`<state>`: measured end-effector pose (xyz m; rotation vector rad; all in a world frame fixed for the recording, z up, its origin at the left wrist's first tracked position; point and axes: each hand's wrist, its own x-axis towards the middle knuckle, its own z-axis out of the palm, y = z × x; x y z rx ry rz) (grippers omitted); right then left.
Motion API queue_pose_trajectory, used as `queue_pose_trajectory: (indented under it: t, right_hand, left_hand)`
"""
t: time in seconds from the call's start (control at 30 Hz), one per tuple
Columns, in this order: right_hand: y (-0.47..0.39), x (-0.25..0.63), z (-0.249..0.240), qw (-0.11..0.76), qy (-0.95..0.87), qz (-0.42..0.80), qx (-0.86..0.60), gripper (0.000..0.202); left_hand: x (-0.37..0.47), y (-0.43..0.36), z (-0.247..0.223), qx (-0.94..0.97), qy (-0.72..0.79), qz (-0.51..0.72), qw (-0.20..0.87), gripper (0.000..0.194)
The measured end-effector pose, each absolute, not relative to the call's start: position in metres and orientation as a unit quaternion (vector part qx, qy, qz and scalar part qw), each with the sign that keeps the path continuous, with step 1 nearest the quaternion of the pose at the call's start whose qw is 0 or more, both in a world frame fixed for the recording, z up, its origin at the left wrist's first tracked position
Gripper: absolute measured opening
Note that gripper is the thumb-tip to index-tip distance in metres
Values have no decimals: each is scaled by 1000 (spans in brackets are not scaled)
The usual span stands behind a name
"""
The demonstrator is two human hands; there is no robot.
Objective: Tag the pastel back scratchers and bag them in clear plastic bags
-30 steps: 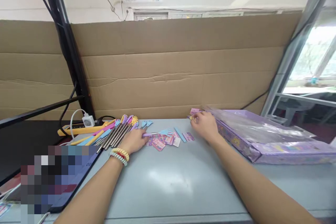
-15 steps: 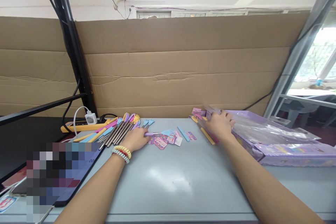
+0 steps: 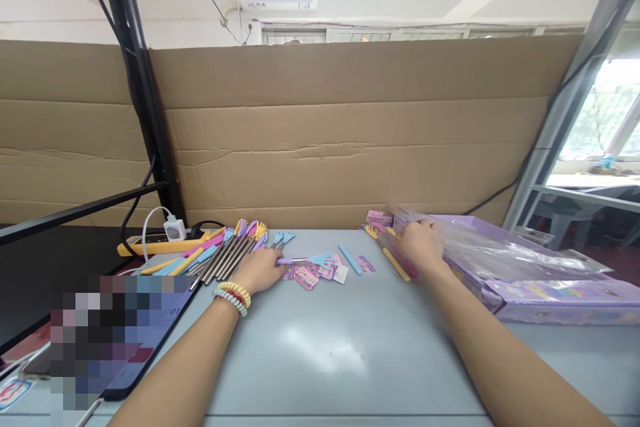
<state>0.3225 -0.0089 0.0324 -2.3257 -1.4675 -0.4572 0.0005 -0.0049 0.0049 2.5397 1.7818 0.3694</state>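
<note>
My left hand [image 3: 260, 269] is closed round the purple handle of a back scratcher [image 3: 320, 260], whose light blue claw lies over small pink cards [image 3: 305, 277]. Beside that hand lies a pile of metal-shafted scratchers [image 3: 231, 255] with coloured claws. My right hand [image 3: 423, 243] has its fingers curled on a clear plastic bag [image 3: 465, 250] at the left end of a purple box [image 3: 565, 300]. Just left of my right hand lie a yellow scratcher [image 3: 395, 263] and a pink one. A blue handle [image 3: 350, 259] rests between the hands.
A tablet [image 3: 150, 340], partly pixelated, lies at the left front. Behind it are a yellow power strip [image 3: 135, 247] and a white plug [image 3: 175, 229] with cables. A cardboard sheet [image 3: 350, 147] stands along the back, between a black post [image 3: 145, 93] and a grey post.
My right hand has closed more on the plastic bag, and the bag's edge has shifted a little. My left hand keeps its hold on the scratcher. The view has tilted slightly up.
</note>
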Motion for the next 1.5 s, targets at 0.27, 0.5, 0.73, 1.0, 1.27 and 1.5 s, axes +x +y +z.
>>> queue_pose_trajectory:
  t: [0.27, 0.5, 0.73, 1.0, 1.27, 1.5]
  right_hand:
    - [-9, 320, 33, 206, -518, -197, -806, 33]
    - [-8, 316, 33, 262, -535, -243, -766, 32]
    - [-9, 312, 32, 269, -539, -245, -759, 34]
    - [-5, 333, 26, 163, -497, -146, -840, 35]
    - [-5, 336, 35, 219, -486, -155, -832, 32]
    - [-5, 348, 37, 320, -430, -115, -837, 48]
  left_hand:
    - [1, -6, 6, 810, 576, 108, 10, 26]
    - [2, -7, 8, 814, 572, 104, 20, 27]
    - [2, -7, 8, 817, 568, 100, 19, 27]
    - [2, -8, 9, 816, 570, 97, 17, 27]
    - [1, -9, 9, 817, 568, 99, 17, 25]
    - [2, -7, 8, 817, 568, 98, 17, 25]
